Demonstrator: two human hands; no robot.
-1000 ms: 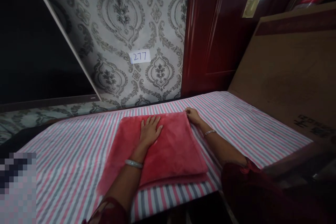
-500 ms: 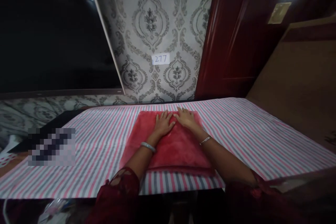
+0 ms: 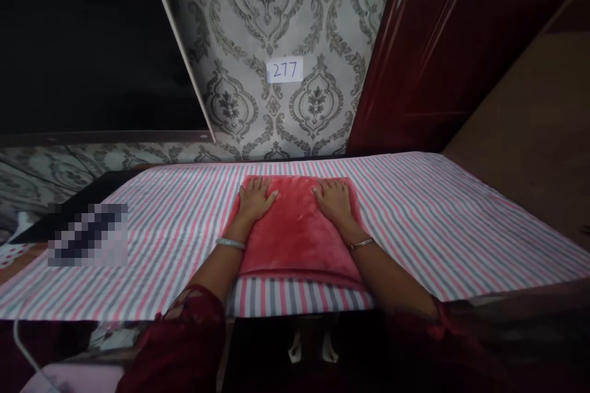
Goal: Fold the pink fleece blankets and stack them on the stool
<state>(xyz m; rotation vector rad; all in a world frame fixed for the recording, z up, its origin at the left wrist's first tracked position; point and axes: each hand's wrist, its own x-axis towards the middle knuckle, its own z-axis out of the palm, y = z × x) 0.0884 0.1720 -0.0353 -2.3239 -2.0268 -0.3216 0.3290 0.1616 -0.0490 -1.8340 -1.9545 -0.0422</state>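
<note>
A folded red plush cloth (image 3: 295, 239) lies flat on the striped tablecloth (image 3: 424, 215). Its folded layers show along the near edge. On its far left part rests my left hand (image 3: 254, 201), palm down with fingers spread. My right hand (image 3: 335, 201) presses flat on the far right part, fingers stretched out too. Bare red fabric shows between the two hands. Neither hand grasps anything.
A patterned wall with a paper label (image 3: 284, 69) reading 277 stands behind the table. A large dark screen (image 3: 92, 43) hangs at the left. A dark red door (image 3: 415, 61) and a brown panel (image 3: 525, 135) are at the right. Something pixelated (image 3: 87, 235) lies on the left.
My hands have slid apart from the middle of the red cloth, the left one outward to the left and the right one slightly rightward. The camera view has tilted down.
</note>
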